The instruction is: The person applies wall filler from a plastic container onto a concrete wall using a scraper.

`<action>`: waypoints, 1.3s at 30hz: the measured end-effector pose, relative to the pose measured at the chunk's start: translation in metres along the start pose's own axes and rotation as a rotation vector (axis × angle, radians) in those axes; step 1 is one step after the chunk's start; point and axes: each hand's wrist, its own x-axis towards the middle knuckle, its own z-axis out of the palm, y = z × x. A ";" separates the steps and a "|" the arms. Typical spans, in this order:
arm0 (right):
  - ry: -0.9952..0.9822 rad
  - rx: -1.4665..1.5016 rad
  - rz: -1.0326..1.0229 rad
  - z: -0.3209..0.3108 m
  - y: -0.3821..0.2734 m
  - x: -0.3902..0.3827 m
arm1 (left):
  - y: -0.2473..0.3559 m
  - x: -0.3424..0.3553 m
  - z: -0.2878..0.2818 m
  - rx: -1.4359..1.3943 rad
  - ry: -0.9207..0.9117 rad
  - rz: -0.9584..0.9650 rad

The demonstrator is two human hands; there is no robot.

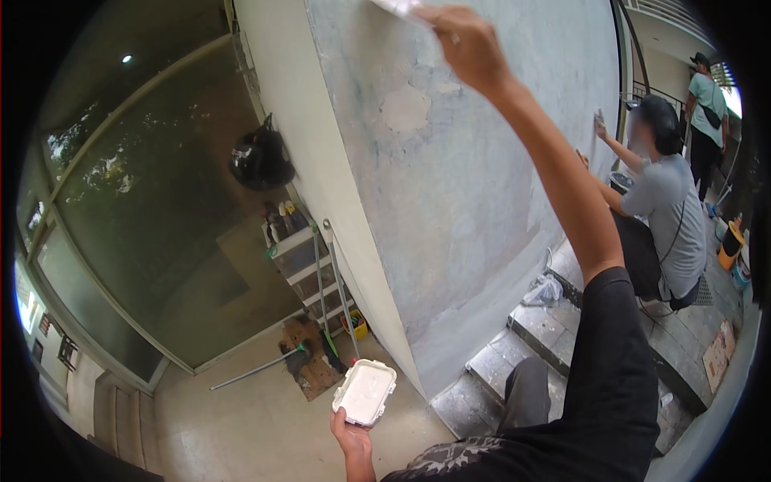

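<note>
With fingers closed round its lower edge, my left hand (352,436) holds a white plastic tub (391,374) of pale filler paste, low in front of the wall corner. High overhead, my right hand (470,46) grips a scraper (393,6) whose pale blade lies close to the top of the wall; its far end runs out of view. The grey wall (474,185) is patchy, with a chipped pale spot (404,109) left of my right forearm.
Tiled steps (540,331) run along the wall's foot. A crouching co-worker (671,193) touches the wall at right; another person (708,120) stands behind. Left are a folding ladder (313,269), a hanging black helmet (261,158), a broom (261,371), cardboard (315,386) and a glass door (161,217).
</note>
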 end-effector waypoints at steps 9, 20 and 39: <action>-0.340 0.025 0.177 -0.064 -0.082 -0.136 | -0.015 -0.005 0.008 -0.102 0.032 -0.043; 0.143 0.038 0.081 -0.023 0.005 -0.009 | 0.006 -0.014 0.013 -0.053 0.045 0.001; -0.442 0.049 0.033 -0.086 -0.018 -0.063 | -0.013 -0.030 0.091 -0.087 0.027 0.131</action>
